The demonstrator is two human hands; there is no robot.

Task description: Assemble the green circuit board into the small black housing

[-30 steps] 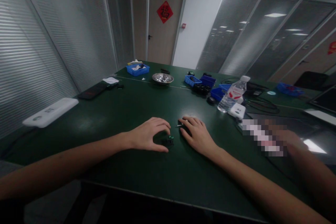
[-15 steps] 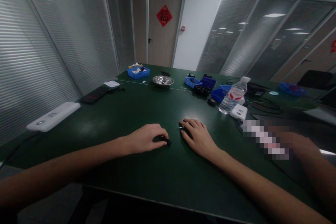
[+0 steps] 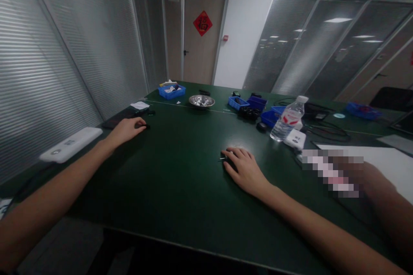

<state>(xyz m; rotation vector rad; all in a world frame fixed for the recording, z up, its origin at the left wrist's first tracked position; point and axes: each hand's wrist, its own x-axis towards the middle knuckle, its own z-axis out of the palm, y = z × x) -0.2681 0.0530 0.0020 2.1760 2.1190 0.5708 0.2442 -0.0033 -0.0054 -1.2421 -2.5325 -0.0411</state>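
My left hand (image 3: 129,129) is at the far left of the green table, its fingers pinched on a small black object (image 3: 147,127) whose kind I cannot make out. Just beyond it lie a dark flat slab (image 3: 112,121) and a little black piece (image 3: 151,113). In the middle, my right hand (image 3: 245,168) rests low on the tabletop, with its fingers curled down over a small dark item. A thin shiny metal tip (image 3: 222,159) sticks out to the left of those fingers. The rest of that item is hidden under the hand.
At the left edge lies a white power bank (image 3: 71,144) with a cable. A metal bowl (image 3: 201,102) and a blue basket (image 3: 172,91) stand at the back. To the right are a water bottle (image 3: 288,119), blue bins (image 3: 270,117) and another person's arm (image 3: 383,184).
My left hand has moved from the middle to the far left with the black object in it. My right hand has stayed put. A white sheet now shows by the other person's arm.
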